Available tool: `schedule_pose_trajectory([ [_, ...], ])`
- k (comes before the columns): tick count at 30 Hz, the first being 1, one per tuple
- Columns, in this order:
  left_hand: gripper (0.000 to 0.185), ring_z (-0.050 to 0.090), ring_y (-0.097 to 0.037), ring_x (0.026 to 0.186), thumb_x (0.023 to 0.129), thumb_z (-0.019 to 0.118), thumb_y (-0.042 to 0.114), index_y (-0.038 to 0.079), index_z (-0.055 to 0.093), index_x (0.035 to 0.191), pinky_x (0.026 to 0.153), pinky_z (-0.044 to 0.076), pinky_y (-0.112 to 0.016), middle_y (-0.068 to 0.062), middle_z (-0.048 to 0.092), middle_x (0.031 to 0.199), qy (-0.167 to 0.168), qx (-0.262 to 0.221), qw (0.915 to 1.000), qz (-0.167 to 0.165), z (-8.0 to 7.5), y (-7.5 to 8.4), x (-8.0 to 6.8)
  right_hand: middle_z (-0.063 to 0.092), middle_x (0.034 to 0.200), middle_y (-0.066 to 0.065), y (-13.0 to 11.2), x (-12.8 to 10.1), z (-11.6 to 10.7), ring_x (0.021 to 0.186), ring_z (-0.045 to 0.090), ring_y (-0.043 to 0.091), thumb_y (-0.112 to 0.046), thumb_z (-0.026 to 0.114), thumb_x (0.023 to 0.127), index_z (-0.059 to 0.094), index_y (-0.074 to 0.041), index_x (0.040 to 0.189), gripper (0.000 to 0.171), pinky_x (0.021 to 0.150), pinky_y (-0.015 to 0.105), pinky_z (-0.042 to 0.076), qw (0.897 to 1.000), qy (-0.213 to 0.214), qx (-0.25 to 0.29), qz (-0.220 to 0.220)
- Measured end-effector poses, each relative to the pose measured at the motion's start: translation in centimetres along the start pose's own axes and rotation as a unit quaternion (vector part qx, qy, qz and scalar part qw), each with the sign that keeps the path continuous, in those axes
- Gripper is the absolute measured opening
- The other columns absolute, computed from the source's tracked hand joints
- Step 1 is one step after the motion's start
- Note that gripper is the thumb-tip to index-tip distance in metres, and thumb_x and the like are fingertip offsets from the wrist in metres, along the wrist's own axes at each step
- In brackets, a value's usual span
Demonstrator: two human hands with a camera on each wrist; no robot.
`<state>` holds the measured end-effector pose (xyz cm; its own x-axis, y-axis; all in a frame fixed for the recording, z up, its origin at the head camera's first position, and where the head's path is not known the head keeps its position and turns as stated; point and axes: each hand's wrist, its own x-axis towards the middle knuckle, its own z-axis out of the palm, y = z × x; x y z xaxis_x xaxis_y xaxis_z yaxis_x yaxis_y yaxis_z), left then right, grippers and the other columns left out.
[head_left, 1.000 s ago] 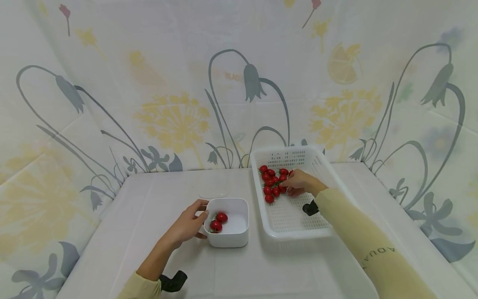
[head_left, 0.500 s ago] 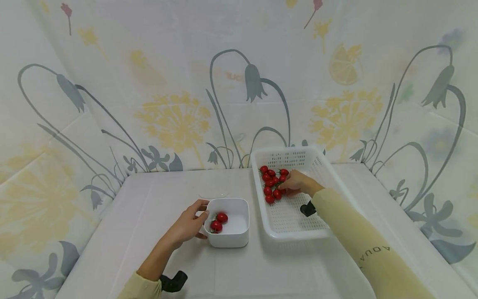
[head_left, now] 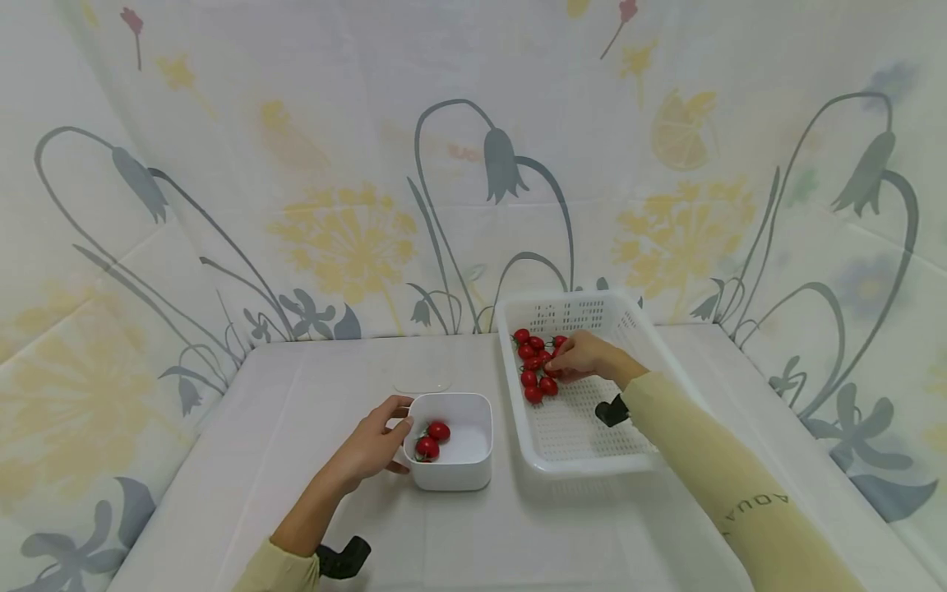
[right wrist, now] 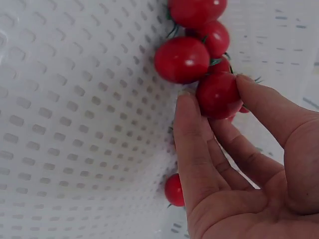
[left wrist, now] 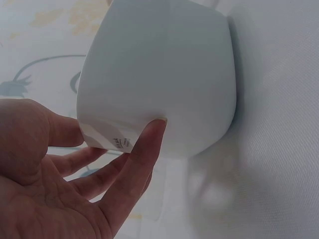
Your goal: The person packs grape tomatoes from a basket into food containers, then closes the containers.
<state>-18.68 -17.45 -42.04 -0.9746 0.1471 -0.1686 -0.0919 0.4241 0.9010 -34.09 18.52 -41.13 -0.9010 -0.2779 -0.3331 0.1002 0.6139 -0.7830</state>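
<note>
Right hand was inside the white basket, at the cluster of cherry tomatoes by its far left wall. Thumb and forefinger pinched one tomato; the remaining fingers were loosely curled. Left hand rested against the left side of the small white tub, fingers straight, fingertips touching its wall. Tub held two tomatoes. Table was covered with a white cloth.

Red tomatoes, white perforated basket, white bowl, floral backdrop.
</note>
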Motion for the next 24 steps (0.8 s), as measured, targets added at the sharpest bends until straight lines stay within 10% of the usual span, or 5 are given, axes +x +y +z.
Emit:
schedule_pose_trajectory([
  [24, 0.035, 0.063, -0.034, 0.108, 0.107, 0.050, 0.014, 0.008, 0.051, 0.142, 0.063, 0.064, -0.043, -0.022, 0.050, 0.146, -0.008, -0.006, 0.9999, 0.009, -0.1, 0.0, 0.0, 0.069, 0.106, 0.021, -2.5, -3.1, -1.0, 0.087, 0.072, 0.025, -0.010, 0.068, 0.097, 0.063, 0.013, 0.115, 0.029, 0.094, 0.046, 0.060, 0.995, -0.047, 0.053, -0.076],
])
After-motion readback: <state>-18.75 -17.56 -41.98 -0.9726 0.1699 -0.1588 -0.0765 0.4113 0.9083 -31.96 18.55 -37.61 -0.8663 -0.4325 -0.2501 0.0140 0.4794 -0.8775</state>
